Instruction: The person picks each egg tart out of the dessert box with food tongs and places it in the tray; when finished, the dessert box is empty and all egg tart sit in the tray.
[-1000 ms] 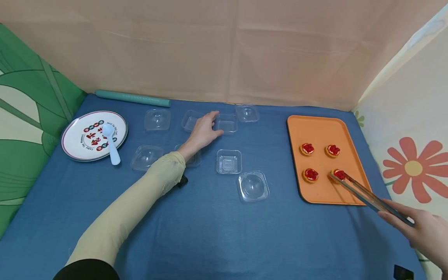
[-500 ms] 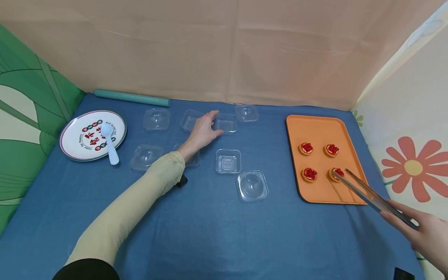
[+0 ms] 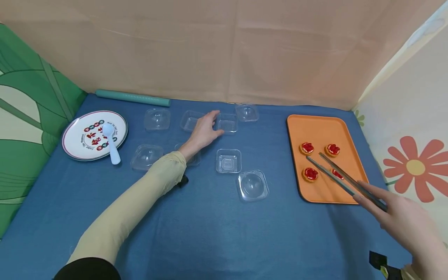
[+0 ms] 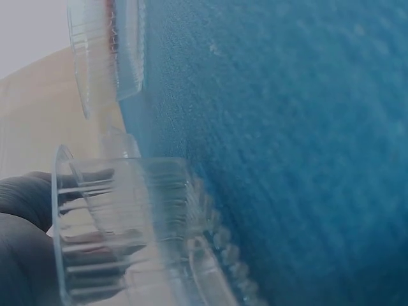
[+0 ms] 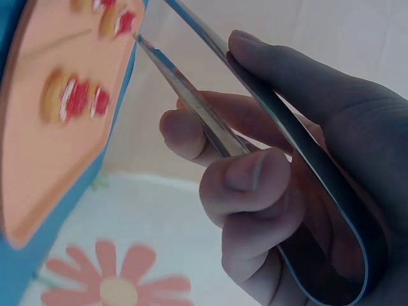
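Note:
On the orange tray [image 3: 316, 128] lie several small tarts with red topping, among them a back-left tart [image 3: 307, 147], a back-right tart [image 3: 332, 149] and a front-left tart [image 3: 310, 174]. Tongs partly cover the front-right tart [image 3: 338, 175]. My right hand [image 3: 395, 214] holds these metal tongs [image 5: 220, 137]; their tips are apart above the tray, with nothing between them. My left hand [image 3: 204, 130] grips the left side of a clear plastic container [image 3: 228, 123], thumb at the near edge and fingers at the far one. Its walls show close up in the left wrist view.
Several more clear containers surround the left hand and forearm, including a ridged base [image 3: 229, 161] and a domed piece [image 3: 252, 186]. At left, a light blue spoon [image 3: 111, 144] lies on a white plate [image 3: 75, 134]. A teal rolling pin [image 3: 133, 98] lies along the back edge.
The right hand has moved left and slightly up, carrying the spread tongs from the front-right tart toward the left tarts. The left hand stays at the container.

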Tool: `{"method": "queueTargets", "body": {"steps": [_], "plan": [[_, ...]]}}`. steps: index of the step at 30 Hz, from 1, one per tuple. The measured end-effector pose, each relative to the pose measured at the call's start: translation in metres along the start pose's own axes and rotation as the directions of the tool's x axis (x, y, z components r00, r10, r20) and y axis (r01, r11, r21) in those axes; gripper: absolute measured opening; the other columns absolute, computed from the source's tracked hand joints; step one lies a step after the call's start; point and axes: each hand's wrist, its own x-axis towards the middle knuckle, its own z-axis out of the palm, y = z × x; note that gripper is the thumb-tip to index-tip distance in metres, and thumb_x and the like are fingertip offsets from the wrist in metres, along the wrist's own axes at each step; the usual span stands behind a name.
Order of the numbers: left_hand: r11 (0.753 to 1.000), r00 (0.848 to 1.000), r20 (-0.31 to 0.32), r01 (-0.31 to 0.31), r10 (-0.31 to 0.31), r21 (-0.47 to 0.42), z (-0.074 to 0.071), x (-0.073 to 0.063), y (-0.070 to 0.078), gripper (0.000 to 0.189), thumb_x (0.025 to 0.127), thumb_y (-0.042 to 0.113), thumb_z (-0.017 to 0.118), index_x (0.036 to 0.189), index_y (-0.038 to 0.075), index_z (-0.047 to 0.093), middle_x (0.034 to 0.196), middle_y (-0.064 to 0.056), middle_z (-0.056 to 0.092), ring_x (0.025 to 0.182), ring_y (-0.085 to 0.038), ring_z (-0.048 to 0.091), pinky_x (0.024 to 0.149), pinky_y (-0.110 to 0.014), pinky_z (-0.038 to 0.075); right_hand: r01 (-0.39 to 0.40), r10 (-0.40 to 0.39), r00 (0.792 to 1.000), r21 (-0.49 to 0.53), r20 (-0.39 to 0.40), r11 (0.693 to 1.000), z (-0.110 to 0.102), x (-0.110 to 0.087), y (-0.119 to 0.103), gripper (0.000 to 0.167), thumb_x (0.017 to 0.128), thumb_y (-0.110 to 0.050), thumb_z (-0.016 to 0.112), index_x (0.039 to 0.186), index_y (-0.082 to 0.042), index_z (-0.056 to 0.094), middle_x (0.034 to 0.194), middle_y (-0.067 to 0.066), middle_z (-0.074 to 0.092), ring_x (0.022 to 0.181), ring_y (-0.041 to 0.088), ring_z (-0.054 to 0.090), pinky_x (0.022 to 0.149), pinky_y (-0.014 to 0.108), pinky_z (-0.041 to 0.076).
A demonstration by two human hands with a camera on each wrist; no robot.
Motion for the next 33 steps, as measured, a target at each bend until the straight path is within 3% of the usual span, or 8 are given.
{"method": "queueTargets", "body": {"steps": [6, 11, 17, 21, 24, 28, 33], "plan": [[1.0, 1.0, -0.007, -0.001, 0.001, -0.003, 0.0, 0.0, -0.001, 0.073, 0.1, 0.005, 0.076, 0.162, -0.004, 0.039, 0.163, -0.025, 0.044, 0.144, -0.039, 0.053, 0.118, -0.042, 0.049, 0.132, -0.128, 0.99, 0.067, -0.063, 0.989, 0.004, 0.015, -0.032, 0.065, 0.105, -0.045, 0.07, 0.152, -0.002, 0.058, 0.066, 0.0, 0.049, 0.053, 0.019, 0.042, 0.043, 0.031, 0.03], [1.0, 1.0, -0.004, -0.002, 0.002, -0.013, 0.0, -0.001, 0.0, 0.073, 0.1, 0.005, 0.076, 0.162, -0.003, 0.039, 0.163, -0.025, 0.044, 0.144, -0.039, 0.053, 0.118, -0.042, 0.049, 0.196, -0.186, 0.977, 0.091, -0.108, 0.976, 0.016, 0.033, -0.056, 0.061, 0.102, -0.043, 0.074, 0.149, -0.005, 0.063, 0.085, 0.01, 0.069, 0.054, 0.018, 0.042, 0.041, 0.032, 0.032], [1.0, 1.0, -0.003, -0.006, 0.006, -0.017, 0.001, -0.003, 0.0, 0.073, 0.1, 0.005, 0.076, 0.162, -0.003, 0.039, 0.163, -0.025, 0.044, 0.144, -0.039, 0.053, 0.118, -0.043, 0.049, 0.263, -0.246, 0.957, 0.097, -0.155, 0.96, 0.032, 0.05, -0.078, 0.057, 0.1, -0.035, 0.079, 0.147, -0.005, 0.066, 0.071, 0.001, 0.063, 0.051, 0.017, 0.042, 0.041, 0.032, 0.034], [1.0, 1.0, -0.007, -0.014, 0.014, -0.02, 0.001, -0.003, 0.0, 0.073, 0.1, 0.004, 0.076, 0.162, -0.003, 0.039, 0.163, -0.025, 0.044, 0.143, -0.04, 0.053, 0.117, -0.043, 0.05, 0.289, -0.271, 0.949, 0.101, -0.162, 0.952, 0.042, 0.059, -0.091, 0.057, 0.099, -0.033, 0.08, 0.147, -0.008, 0.066, 0.08, 0.003, 0.07, 0.054, 0.016, 0.044, 0.04, 0.032, 0.032], [1.0, 1.0, -0.007, -0.012, 0.012, -0.022, 0.001, -0.003, 0.0, 0.073, 0.099, 0.004, 0.076, 0.162, -0.004, 0.039, 0.163, -0.025, 0.044, 0.144, -0.04, 0.052, 0.118, -0.043, 0.049, 0.307, -0.29, 0.945, 0.108, -0.153, 0.945, 0.049, 0.065, -0.099, 0.057, 0.099, -0.032, 0.081, 0.148, -0.007, 0.066, 0.074, 0.002, 0.064, 0.054, 0.016, 0.042, 0.041, 0.031, 0.03], [1.0, 1.0, -0.006, -0.011, 0.011, -0.025, 0.001, -0.003, 0.0, 0.073, 0.1, 0.004, 0.076, 0.162, -0.003, 0.039, 0.163, -0.025, 0.044, 0.144, -0.04, 0.052, 0.118, -0.043, 0.049, 0.307, -0.289, 0.945, 0.114, -0.152, 0.945, 0.057, 0.072, -0.108, 0.057, 0.099, -0.031, 0.08, 0.147, -0.004, 0.065, 0.06, -0.001, 0.043, 0.052, 0.018, 0.039, 0.043, 0.029, 0.028], [1.0, 1.0, -0.005, -0.014, 0.014, -0.028, 0.0, -0.004, 0.0, 0.073, 0.1, 0.005, 0.076, 0.162, -0.003, 0.038, 0.164, -0.025, 0.043, 0.145, -0.04, 0.052, 0.118, -0.043, 0.049, 0.282, -0.262, 0.952, 0.118, -0.16, 0.952, 0.066, 0.081, -0.114, 0.056, 0.098, -0.031, 0.081, 0.146, -0.004, 0.066, 0.06, 0.001, 0.041, 0.051, 0.019, 0.038, 0.043, 0.029, 0.029]]}}
